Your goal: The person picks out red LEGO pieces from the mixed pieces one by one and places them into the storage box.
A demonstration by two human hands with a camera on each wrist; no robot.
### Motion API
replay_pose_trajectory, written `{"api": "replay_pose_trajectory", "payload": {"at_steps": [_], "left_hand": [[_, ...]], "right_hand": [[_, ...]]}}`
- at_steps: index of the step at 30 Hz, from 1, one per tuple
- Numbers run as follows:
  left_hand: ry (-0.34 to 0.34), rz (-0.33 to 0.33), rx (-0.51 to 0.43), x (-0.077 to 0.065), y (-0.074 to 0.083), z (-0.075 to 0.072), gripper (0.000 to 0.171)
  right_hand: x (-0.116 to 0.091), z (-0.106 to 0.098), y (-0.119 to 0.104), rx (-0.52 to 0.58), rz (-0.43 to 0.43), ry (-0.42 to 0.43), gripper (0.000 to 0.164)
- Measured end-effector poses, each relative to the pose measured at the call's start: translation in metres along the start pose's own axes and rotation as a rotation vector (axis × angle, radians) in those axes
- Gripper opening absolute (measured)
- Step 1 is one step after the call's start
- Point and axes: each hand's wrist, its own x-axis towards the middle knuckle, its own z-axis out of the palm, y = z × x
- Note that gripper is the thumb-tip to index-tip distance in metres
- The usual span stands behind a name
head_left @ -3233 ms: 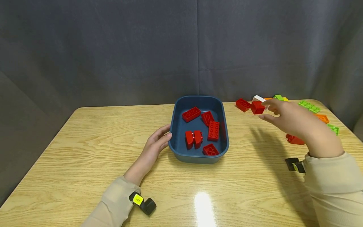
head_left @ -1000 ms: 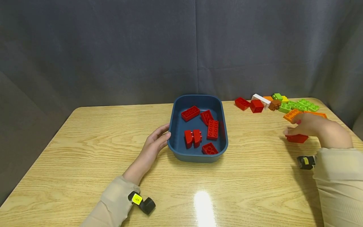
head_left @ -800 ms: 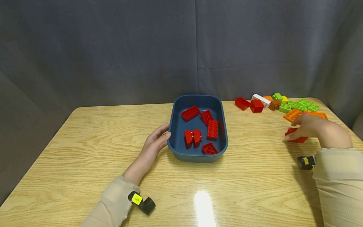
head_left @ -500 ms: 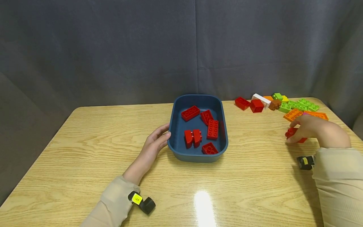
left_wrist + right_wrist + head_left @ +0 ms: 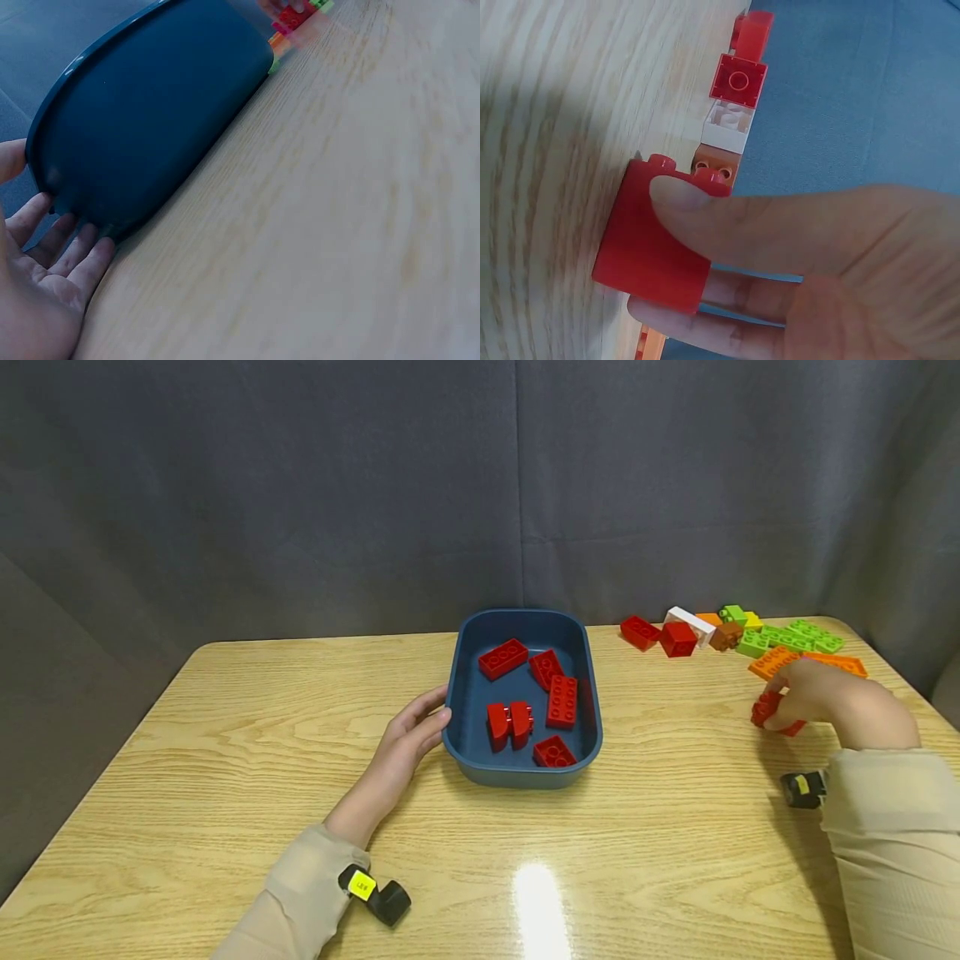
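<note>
My right hand [image 5: 819, 693] pinches a red toy brick [image 5: 768, 708] between thumb and fingers at the right of the table. In the right wrist view the thumb lies across the face of that brick [image 5: 649, 240], its studs pointing up the picture. At the table's middle, a blue bin [image 5: 517, 778] contains several red bricks [image 5: 562, 702]. My left hand [image 5: 405, 747] rests against the bin's left side. The left wrist view shows its fingers [image 5: 81, 251] fairly straight, touching the outer wall of the bin [image 5: 150, 112] near its bottom, with the thumb by the rim.
Along the back right edge lie two red bricks [image 5: 678, 640], a white brick [image 5: 690, 624], a brown one [image 5: 727, 637], several green ones [image 5: 787, 639] and orange ones [image 5: 776, 662]. A dark curtain [image 5: 375, 493] hangs behind the wooden table [image 5: 262, 718].
My right hand has moved from beside the red bricks at the back to the brick nearer the front and grasped it; most recently the brick has shifted slightly left. The left hand stays put.
</note>
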Motion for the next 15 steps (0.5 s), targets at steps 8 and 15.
{"api": "replay_pose_trajectory", "payload": {"at_steps": [8,15], "left_hand": [[-0.002,0.002,-0.007,0.000,0.000,0.000,0.050],[-0.003,0.002,-0.015,0.000,0.000,0.000,0.049]], "right_hand": [[-0.003,-0.003,-0.009,-0.031,0.007,0.070,0.050],[-0.002,-0.003,-0.018,-0.040,-0.012,0.089,0.054]]}}
